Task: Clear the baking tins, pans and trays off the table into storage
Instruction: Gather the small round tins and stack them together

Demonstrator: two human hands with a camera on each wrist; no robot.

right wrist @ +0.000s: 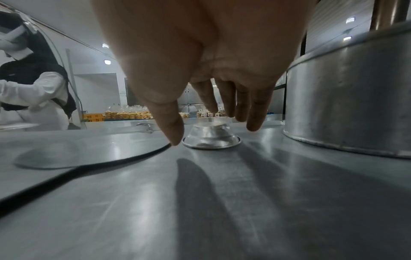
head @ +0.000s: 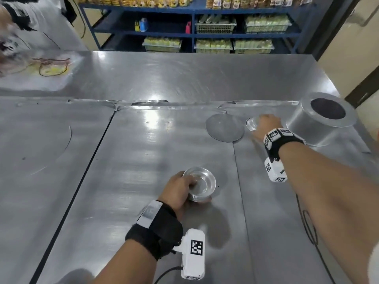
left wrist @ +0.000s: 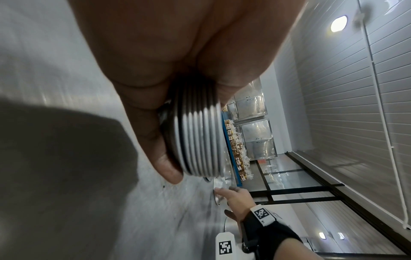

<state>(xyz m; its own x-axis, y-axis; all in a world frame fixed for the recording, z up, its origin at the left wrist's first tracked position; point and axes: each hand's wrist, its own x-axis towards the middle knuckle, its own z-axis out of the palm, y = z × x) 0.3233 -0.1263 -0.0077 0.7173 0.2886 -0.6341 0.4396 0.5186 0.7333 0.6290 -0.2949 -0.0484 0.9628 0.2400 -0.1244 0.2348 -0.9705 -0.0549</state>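
Note:
My left hand (head: 182, 190) grips a stack of several small round metal tins (head: 200, 184) just above the steel table (head: 143, 152), thumb inside the top tin; the stacked rims (left wrist: 200, 140) show in the left wrist view. Farther right, my right hand (head: 265, 124) hovers over one small upturned tin (head: 251, 123) that stands on the table. In the right wrist view its fingers (right wrist: 253, 112) hang spread and straight just above that tin (right wrist: 211, 136), apart from it. A flat round metal disc (head: 224, 129) lies left of it. A large upturned round pan (head: 322, 121) stands to the right.
A blue shelf rack (head: 192, 27) with packed goods stands behind the table. A person in white (right wrist: 33, 95) works at the far left by clear bags and rubber bands (head: 51, 66). A black cable (head: 309, 228) lies on the table's right side.

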